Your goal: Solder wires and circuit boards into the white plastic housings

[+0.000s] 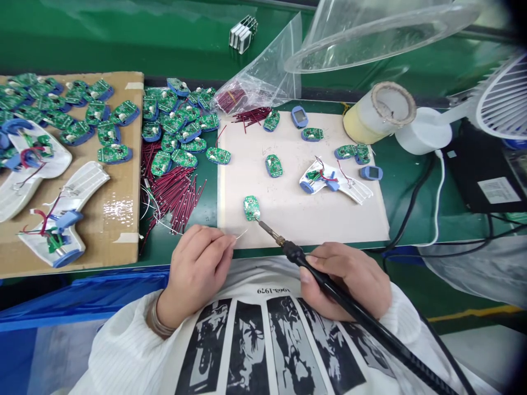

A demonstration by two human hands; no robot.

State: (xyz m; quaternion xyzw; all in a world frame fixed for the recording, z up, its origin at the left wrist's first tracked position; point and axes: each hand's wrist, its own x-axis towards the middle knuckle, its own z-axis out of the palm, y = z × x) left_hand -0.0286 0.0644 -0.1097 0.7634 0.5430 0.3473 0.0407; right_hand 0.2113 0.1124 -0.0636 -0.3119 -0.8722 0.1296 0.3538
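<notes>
Circuit board (pixel 250 209) near mat (pixel 329 226) front edge, room behind.

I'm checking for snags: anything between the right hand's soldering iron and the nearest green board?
Nothing visible: the soldering iron in the right hand has its tip at the green board. The wire ends left of the tip.

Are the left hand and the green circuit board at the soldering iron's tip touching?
Apart. The head view shows bare pale mat between the left hand and the board.
</notes>
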